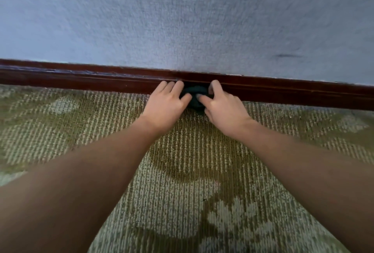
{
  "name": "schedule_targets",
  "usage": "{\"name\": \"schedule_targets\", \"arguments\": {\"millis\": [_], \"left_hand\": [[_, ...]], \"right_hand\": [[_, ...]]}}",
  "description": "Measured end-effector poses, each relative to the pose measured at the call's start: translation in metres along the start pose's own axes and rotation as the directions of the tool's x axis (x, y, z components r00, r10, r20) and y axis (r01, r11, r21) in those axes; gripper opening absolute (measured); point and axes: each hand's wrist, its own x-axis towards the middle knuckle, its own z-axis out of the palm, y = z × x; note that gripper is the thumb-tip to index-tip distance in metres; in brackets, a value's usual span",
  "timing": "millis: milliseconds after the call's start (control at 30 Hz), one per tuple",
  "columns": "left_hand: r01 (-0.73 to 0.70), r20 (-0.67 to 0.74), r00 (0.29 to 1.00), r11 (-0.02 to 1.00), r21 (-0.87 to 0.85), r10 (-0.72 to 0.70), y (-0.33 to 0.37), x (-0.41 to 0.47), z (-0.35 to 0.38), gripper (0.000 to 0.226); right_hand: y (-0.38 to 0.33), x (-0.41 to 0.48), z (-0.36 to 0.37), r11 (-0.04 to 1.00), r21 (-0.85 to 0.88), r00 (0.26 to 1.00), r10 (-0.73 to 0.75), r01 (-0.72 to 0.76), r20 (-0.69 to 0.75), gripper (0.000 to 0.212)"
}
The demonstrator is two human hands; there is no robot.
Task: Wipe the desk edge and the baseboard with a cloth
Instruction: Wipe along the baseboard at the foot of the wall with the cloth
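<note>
- The dark cloth (195, 96) sits just above mid-frame, a little toward 12 o'clock. It is bunched into a lump against the face of the baseboard (81, 79), right where the wood meets the carpet (182, 151).
- The right hand (223, 107), at the cloth's 3 o'clock, is clamped on it, with fingers (215, 85) curled over the top and the thumb pressing in from the front.
- The left hand (167, 105), at the cloth's 9 o'clock, lies flatter. Its fingers (172, 85) stretch onto the baseboard and its thumb touches the cloth's edge, so it seems to press rather than grip.
- Wadded this tightly, the cloth offers only a small contact patch. A stroke could miss the top ledge and the groove in the moulding, leaving dust there.
- The cloth's lower part rests on the carpet, so dragging it sideways may snag the pile and tug it out of the fingers. It may also pick up lint and smear it onto the wood.
- Bare fingertips on the glossy wood could leave smudges, and knuckles may scrape the textured wall (182, 20) at 12 o'clock.
- The baseboard's long axis runs from 9 o'clock to 3 o'clock, its right end dipping toward 4. A wipe likely needs to follow that line.
- The cloth shows no clear long axis and is a roughly round wad.
</note>
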Motion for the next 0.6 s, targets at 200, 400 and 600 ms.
{"name": "schedule_targets", "arguments": {"millis": [200,400,600], "left_hand": [[0.050,-0.112,0.993,0.999,0.020,-0.048,-0.012,0.009,-0.013,0.033],[0.037,-0.092,0.995,0.997,0.065,-0.031,-0.014,0.012,-0.013,0.032],[-0.003,-0.099,0.995,0.999,0.051,0.008,-0.014,0.011,-0.009,0.026]], "right_hand": [[0.002,0.005,-0.008,0.999,-0.002,0.993,0.045,-0.045,-0.106,0.045],[0.000,0.007,-0.005,0.996,-0.047,0.993,0.072,-0.076,-0.091,0.053],[0.003,0.008,0.001,0.998,-0.037,0.994,0.038,-0.042,-0.102,0.052]]}}
